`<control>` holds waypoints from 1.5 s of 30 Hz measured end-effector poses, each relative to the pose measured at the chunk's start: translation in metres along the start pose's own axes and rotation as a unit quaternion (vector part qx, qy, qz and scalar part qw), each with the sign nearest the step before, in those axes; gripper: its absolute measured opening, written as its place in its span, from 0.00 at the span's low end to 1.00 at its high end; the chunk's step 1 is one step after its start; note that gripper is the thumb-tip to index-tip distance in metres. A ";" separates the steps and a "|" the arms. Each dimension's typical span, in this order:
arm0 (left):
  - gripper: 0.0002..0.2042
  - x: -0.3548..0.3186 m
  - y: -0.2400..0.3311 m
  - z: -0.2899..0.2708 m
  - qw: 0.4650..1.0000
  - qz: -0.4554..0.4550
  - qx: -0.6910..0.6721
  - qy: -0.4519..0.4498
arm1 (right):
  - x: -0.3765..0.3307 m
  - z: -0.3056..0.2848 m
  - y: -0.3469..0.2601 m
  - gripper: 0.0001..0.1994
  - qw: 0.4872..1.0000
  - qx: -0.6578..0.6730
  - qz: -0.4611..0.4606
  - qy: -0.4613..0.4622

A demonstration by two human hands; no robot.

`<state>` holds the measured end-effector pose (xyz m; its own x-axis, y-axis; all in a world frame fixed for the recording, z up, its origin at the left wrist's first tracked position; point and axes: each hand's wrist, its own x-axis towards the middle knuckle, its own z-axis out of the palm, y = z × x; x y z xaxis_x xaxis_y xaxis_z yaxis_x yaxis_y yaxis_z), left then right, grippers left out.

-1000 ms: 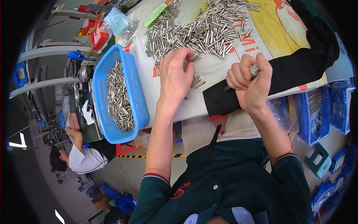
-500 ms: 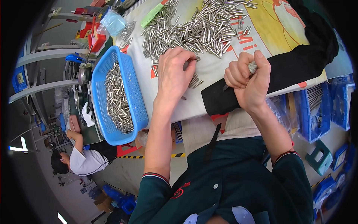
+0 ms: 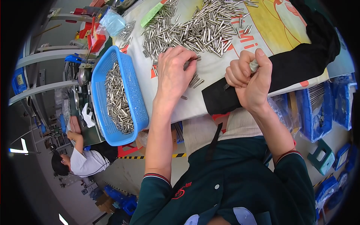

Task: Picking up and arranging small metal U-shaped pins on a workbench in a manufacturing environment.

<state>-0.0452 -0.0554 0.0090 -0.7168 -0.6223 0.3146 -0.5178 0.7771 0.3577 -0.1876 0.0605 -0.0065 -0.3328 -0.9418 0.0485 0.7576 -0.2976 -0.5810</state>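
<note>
A big heap of small metal pins (image 3: 198,30) lies on a white printed sheet (image 3: 225,63) on the table. My left hand (image 3: 174,73) lies palm down at the near edge of the heap, its fingers curled over a few pins (image 3: 195,80). My right hand (image 3: 249,77) is a closed fist gripping a small grey tool (image 3: 254,66), its tip pressed onto a black cloth (image 3: 300,63). A blue perforated basket (image 3: 129,86) holding more pins stands just left of my left hand.
Blue bins (image 3: 318,108) with parts hang below the table edge on the right. Red boxes (image 3: 93,37) and a clear bag (image 3: 112,22) sit at the far left. Another person (image 3: 80,159) in white works at a bench lower left.
My left hand has drawn slightly nearer with pins under its fingers. The right fist has barely moved.
</note>
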 end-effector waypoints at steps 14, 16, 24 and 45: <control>0.03 0.006 -0.005 0.005 0.996 0.044 0.078 0.030 | 0.000 0.002 0.001 0.24 1.000 -0.018 -0.003 0.005; 0.03 0.010 -0.004 0.007 0.995 0.045 0.091 0.024 | 0.000 0.001 0.000 0.24 1.000 -0.018 -0.004 0.009; 0.06 -0.024 0.047 -0.015 0.994 0.074 0.082 -0.002 | -0.001 -0.002 -0.001 0.24 1.000 -0.022 0.003 0.017; 0.06 -0.063 0.063 0.008 0.998 0.025 -0.025 0.046 | -0.011 0.013 -0.001 0.25 0.999 -0.040 -0.006 -0.002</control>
<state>-0.0368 0.0330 0.0044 -0.6936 -0.5909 0.4120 -0.4565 0.8030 0.3832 -0.1772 0.0690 0.0044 -0.3388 -0.9390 0.0596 0.7057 -0.2955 -0.6439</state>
